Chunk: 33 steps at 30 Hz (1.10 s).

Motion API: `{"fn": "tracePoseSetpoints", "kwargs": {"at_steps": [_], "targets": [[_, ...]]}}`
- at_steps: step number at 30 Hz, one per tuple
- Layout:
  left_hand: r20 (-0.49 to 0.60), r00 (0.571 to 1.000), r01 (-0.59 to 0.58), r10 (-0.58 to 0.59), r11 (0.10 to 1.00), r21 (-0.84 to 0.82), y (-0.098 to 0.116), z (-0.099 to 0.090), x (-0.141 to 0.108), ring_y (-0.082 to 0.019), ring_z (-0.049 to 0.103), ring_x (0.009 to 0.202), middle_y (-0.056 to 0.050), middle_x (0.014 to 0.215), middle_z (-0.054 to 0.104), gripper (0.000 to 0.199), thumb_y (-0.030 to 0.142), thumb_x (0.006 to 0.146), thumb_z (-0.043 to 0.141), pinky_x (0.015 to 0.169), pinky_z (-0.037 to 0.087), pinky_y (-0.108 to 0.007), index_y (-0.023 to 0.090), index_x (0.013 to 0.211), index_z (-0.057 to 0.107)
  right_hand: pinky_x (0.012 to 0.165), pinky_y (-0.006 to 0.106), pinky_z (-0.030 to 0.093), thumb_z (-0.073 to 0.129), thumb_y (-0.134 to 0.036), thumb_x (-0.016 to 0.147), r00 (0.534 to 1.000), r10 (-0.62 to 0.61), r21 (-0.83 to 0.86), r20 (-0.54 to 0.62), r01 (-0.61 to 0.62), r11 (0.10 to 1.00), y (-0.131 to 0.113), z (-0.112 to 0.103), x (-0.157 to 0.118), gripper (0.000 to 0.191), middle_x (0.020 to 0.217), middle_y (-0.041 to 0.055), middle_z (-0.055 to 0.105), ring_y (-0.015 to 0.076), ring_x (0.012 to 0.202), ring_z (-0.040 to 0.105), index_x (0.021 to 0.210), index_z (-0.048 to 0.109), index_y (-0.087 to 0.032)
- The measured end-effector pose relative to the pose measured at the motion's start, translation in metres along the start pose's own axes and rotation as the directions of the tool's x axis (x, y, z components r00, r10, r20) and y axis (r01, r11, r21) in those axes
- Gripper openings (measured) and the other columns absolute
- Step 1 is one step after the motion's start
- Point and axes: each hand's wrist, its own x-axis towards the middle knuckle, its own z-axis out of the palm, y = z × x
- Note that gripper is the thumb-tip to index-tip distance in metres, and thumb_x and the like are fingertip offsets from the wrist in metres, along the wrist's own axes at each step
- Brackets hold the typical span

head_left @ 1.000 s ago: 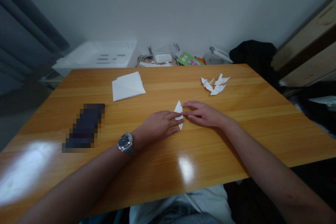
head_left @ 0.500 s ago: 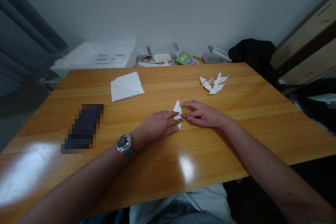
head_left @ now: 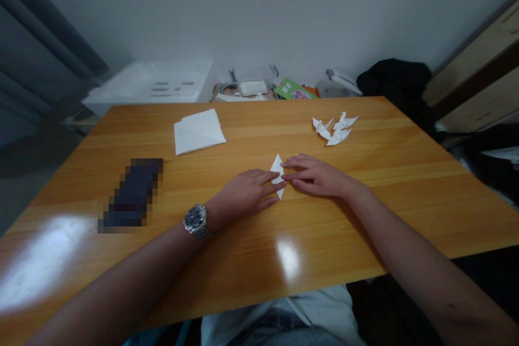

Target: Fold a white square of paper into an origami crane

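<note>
Lying at the left of a glossy, orange-brown wooden table (head_left: 243, 259) is a dark, pixelated oblong (head_left: 134, 189). Farther back, a stack of white paper sheets (head_left: 199, 132) is resting. Next, the left hand (head_left: 247, 192), wearing a silver metal wristwatch (head_left: 195, 219), is laying loose, straightened fingers over a small white diamond of folded paper (head_left: 277, 165) sitting flat between both hands. The right hand (head_left: 314, 175), unclenched, is touching the diamond's right edge with outstretched fingertips. Behind it, white folded-paper birds (head_left: 338, 137) are clustering.
</note>
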Motion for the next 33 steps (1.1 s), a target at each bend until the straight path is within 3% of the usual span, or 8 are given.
{"fn": "tracePoseSetpoints", "kwargs": {"at_steps": [7, 14, 26, 33], "targets": [[-0.031, 0.999, -0.012, 0.011, 1.000, -0.002, 0.0013, 0.0005, 0.0010, -0.026, 0.059, 0.121, -0.011, 0.145, 0.054, 0.045, 0.039, 0.104, 0.042, 0.106, 0.046, -0.044, 0.025, 0.146, 0.050, 0.117, 0.057, 0.035, 0.059, -0.024, 0.096, 0.997, 0.062, -0.008, 0.043, -0.062, 0.998, -0.0023, -0.0014, -0.0018, 0.036, 0.146, 0.0062, 0.058, 0.0277, 0.139, 0.050, 0.130, 0.068, -0.032], [-0.047, 0.999, -0.012, 0.010, 0.999, -0.042, 0.0012, 0.0025, 0.0008, -0.026, 0.058, 0.123, -0.010, 0.143, 0.056, 0.043, 0.037, 0.103, 0.045, 0.108, 0.045, -0.043, 0.022, 0.143, 0.052, 0.112, 0.052, 0.042, 0.060, -0.023, 0.095, 1.000, 0.014, 0.008, -0.001, -0.014, 1.000, -0.0047, -0.0020, 0.0004, 0.036, 0.145, 0.0094, 0.058, 0.0273, 0.131, 0.055, 0.128, 0.070, -0.031], [-0.065, 0.998, -0.014, 0.008, 0.996, -0.086, 0.0024, 0.0020, 0.0011, -0.025, 0.058, 0.125, -0.012, 0.142, 0.057, 0.041, 0.036, 0.104, 0.046, 0.109, 0.046, -0.044, 0.023, 0.141, 0.055, 0.114, 0.053, 0.038, 0.060, -0.025, 0.096, 0.998, 0.046, -0.010, 0.039, -0.046, 0.999, -0.0085, -0.0032, 0.0005, 0.036, 0.145, 0.0069, 0.060, 0.0264, 0.135, 0.053, 0.131, 0.068, -0.032], [-0.051, 0.999, -0.014, 0.011, 0.998, -0.066, 0.0010, 0.0005, 0.0010, -0.025, 0.060, 0.122, -0.010, 0.142, 0.058, 0.039, 0.038, 0.104, 0.044, 0.107, 0.047, -0.044, 0.026, 0.139, 0.058, 0.120, 0.058, 0.030, 0.060, -0.029, 0.097, 0.988, 0.089, -0.020, 0.122, -0.087, 0.996, -0.0079, -0.0059, -0.0039, 0.042, 0.154, 0.0034, 0.050, 0.0273, 0.144, 0.044, 0.138, 0.061, -0.036]]}}
